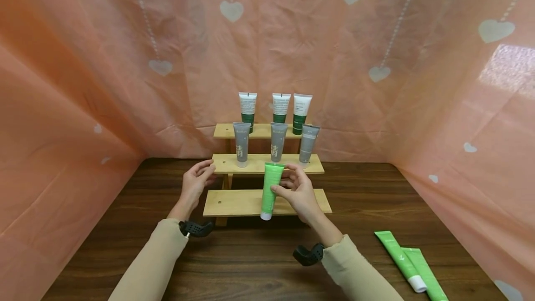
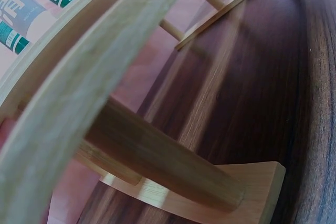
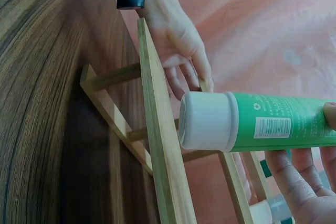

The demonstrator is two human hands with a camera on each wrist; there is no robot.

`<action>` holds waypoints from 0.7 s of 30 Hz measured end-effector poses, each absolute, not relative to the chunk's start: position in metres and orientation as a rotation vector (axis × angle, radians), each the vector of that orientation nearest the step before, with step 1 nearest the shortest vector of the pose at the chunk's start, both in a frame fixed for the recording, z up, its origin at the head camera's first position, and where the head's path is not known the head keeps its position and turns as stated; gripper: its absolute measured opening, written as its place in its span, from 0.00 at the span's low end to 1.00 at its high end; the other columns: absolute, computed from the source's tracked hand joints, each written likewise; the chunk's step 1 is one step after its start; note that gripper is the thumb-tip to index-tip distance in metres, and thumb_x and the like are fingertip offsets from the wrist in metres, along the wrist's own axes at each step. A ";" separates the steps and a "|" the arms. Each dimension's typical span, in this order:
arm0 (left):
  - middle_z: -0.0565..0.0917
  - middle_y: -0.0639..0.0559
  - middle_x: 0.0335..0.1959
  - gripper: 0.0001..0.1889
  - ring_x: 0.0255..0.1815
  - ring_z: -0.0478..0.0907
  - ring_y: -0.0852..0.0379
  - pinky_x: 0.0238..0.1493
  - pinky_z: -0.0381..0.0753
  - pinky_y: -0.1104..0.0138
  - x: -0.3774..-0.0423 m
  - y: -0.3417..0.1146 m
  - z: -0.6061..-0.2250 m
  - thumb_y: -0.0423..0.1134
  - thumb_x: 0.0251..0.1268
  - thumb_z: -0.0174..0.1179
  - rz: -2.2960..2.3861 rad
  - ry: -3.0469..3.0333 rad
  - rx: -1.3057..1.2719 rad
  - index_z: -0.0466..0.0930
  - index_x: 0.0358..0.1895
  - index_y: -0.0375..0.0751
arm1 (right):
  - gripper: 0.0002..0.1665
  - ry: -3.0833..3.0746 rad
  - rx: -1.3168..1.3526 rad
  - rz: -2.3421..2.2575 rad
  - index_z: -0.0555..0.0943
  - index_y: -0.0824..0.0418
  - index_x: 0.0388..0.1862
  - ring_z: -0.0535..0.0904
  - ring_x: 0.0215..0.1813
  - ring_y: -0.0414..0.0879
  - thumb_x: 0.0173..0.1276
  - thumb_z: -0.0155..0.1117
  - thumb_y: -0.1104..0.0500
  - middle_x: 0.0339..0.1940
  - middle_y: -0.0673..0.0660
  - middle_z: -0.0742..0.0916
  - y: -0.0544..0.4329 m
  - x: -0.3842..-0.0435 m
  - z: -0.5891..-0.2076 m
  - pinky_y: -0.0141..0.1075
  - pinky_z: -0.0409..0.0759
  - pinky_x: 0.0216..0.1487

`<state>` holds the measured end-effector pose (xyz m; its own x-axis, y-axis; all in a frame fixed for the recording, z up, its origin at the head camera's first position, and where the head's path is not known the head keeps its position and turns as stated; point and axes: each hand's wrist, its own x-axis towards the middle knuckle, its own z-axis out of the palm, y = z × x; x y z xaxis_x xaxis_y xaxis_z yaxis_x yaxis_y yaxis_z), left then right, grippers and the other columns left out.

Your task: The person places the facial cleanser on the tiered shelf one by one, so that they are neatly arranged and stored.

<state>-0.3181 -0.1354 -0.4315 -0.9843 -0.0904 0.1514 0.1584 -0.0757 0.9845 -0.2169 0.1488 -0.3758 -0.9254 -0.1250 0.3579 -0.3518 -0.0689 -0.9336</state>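
Note:
My right hand [image 1: 297, 190] holds a green squeeze tube [image 1: 271, 189] between thumb and fingers, its white cap pointing down in front of the lowest shelf [image 1: 234, 202]. In the right wrist view that cap [image 3: 207, 121] shows close, with a barcode printed beside it. At the left end of the middle shelf [image 1: 223, 161], my left hand [image 1: 195, 182] has its fingertips right at the wood, fingers loosely bent. The left wrist view shows the rack's wooden leg [image 2: 173, 156] but not the hand.
Grey tubes [image 1: 277, 142] stand on the middle shelf, white-and-green tubes [image 1: 282, 106] on the top one. Two green tubes [image 1: 401, 259] lie overlapping at the table's right front. A pink curtain [image 1: 259, 50] with hearts surrounds the dark wooden table [image 1: 355, 199].

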 end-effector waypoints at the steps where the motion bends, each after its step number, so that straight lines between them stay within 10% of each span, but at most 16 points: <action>1: 0.82 0.52 0.40 0.22 0.36 0.81 0.54 0.46 0.79 0.57 -0.318 -0.135 -0.432 0.46 0.61 0.62 -2.189 -2.007 -0.076 0.76 0.56 0.40 | 0.33 -2.026 0.542 2.117 0.65 0.64 0.60 0.78 0.44 0.51 0.57 0.64 0.74 0.50 0.67 0.76 0.146 -0.218 -0.376 0.37 0.80 0.41; 21: 0.83 0.53 0.37 0.22 0.36 0.80 0.53 0.44 0.80 0.58 -0.319 -0.135 -0.434 0.46 0.60 0.63 -2.204 -1.979 -0.085 0.76 0.55 0.39 | 0.26 -2.008 0.670 2.011 0.66 0.69 0.56 0.74 0.50 0.61 0.60 0.62 0.74 0.49 0.69 0.77 0.104 -0.224 -0.363 0.43 0.77 0.47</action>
